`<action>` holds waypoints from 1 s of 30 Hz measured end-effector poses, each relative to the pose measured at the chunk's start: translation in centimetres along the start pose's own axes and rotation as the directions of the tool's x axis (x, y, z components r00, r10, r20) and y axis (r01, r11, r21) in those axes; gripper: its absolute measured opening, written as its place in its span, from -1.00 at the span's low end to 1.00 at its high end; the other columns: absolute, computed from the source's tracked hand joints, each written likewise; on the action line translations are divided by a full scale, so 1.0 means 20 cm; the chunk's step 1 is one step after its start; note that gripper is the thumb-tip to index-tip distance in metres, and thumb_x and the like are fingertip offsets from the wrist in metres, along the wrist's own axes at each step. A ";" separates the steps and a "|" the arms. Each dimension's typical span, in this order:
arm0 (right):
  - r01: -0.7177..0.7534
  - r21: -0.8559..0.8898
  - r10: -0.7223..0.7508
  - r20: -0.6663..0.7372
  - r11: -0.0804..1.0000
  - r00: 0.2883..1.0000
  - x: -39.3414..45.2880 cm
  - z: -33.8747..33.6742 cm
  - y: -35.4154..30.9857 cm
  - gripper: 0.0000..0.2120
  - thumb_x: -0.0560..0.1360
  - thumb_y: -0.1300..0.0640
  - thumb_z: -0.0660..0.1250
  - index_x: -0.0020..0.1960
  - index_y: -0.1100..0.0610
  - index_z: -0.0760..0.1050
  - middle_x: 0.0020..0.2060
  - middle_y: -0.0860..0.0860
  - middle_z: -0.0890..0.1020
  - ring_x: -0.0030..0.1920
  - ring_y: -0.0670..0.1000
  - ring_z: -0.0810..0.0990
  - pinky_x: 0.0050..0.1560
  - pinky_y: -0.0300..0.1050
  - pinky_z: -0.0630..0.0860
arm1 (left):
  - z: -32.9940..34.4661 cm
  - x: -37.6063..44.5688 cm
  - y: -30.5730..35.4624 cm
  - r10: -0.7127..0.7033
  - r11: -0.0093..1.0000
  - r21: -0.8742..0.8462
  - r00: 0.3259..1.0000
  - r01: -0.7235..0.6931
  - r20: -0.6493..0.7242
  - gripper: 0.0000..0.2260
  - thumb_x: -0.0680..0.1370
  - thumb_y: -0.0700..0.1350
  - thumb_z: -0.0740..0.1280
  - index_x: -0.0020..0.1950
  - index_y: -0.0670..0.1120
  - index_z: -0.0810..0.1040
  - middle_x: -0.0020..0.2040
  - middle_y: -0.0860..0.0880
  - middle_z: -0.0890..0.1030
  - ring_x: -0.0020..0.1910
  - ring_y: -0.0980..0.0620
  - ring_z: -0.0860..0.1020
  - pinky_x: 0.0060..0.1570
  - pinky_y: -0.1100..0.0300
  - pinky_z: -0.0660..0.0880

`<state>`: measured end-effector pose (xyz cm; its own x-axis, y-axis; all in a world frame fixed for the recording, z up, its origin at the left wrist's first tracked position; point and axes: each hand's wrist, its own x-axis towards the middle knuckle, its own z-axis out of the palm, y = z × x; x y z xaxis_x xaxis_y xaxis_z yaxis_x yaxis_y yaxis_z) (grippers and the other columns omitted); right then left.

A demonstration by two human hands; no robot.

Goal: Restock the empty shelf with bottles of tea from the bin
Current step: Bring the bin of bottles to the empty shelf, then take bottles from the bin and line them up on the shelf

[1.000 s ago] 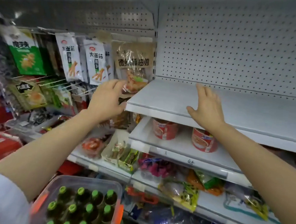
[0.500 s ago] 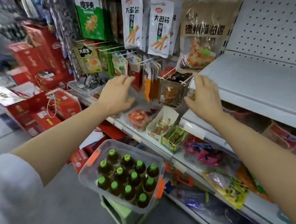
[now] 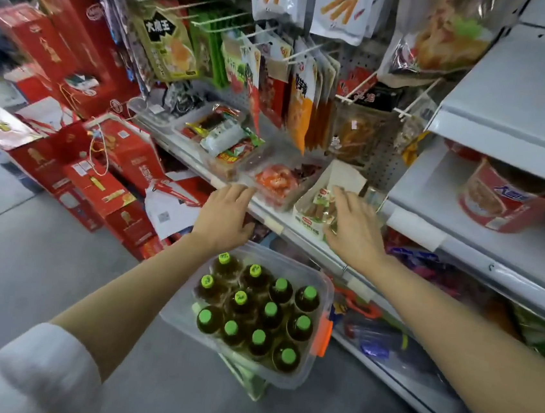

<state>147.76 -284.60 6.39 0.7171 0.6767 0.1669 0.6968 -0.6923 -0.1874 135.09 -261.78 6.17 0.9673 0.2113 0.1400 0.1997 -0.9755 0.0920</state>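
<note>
A clear plastic bin with orange latches stands on a pale green stool below me. It holds several dark tea bottles with green caps, all upright. My left hand hovers just above the bin's far left corner, fingers relaxed and holding nothing. My right hand hangs above the bin's far right side, fingers spread and empty. The bare white shelf is at the upper right, well above both hands.
Snack packets hang on pegs ahead. Trays of snacks sit on the shelf just beyond my hands. Red gift boxes are stacked on the floor at left. Red tubs stand under the bare shelf.
Both hands have dropped from the bare shelf down to just above the bin. My view has tilted down and left, bringing the bin and its bottles to the centre.
</note>
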 end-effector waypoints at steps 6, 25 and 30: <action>0.004 0.012 -0.006 0.196 1.000 0.981 -0.12 0.41 0.07 -0.23 0.48 0.03 0.35 0.54 0.19 0.04 0.38 0.15 0.34 0.37 0.17 0.32 0.37 0.05 0.25 | 0.39 -0.14 0.04 -0.074 0.994 -0.068 0.984 0.086 0.163 -0.38 0.48 -0.02 0.33 0.52 -0.08 0.26 0.45 -0.08 0.36 0.43 -0.10 0.31 0.43 -0.01 0.24; 0.044 -0.060 -0.004 0.547 0.997 0.837 -0.26 1.15 0.11 -0.47 0.45 0.35 0.30 0.37 0.14 0.28 0.29 0.09 0.45 0.26 0.08 0.47 0.19 -0.08 0.45 | 1.23 -0.04 0.19 -0.085 0.955 -0.168 0.769 0.244 0.633 -0.36 0.43 0.00 0.49 0.46 0.01 0.33 0.30 -0.09 0.52 0.29 -0.13 0.45 0.22 -0.07 0.48; 0.237 -0.197 -0.073 0.605 0.951 0.793 -0.21 1.20 0.11 -0.42 0.42 0.35 0.32 0.39 0.19 0.23 0.29 0.17 0.42 0.28 0.19 0.39 0.17 0.03 0.41 | 1.29 0.03 0.21 -0.106 0.956 -0.120 0.694 0.269 0.712 -0.26 0.31 0.11 0.57 0.42 0.05 0.37 0.24 -0.09 0.57 0.21 -0.12 0.53 0.14 0.00 0.53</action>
<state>146.00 -282.86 -17.99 0.5112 0.7384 -0.4399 0.8353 -0.5474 0.0519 140.62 -267.38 -18.84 0.7613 0.2064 -0.6147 0.4320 -0.8684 0.2435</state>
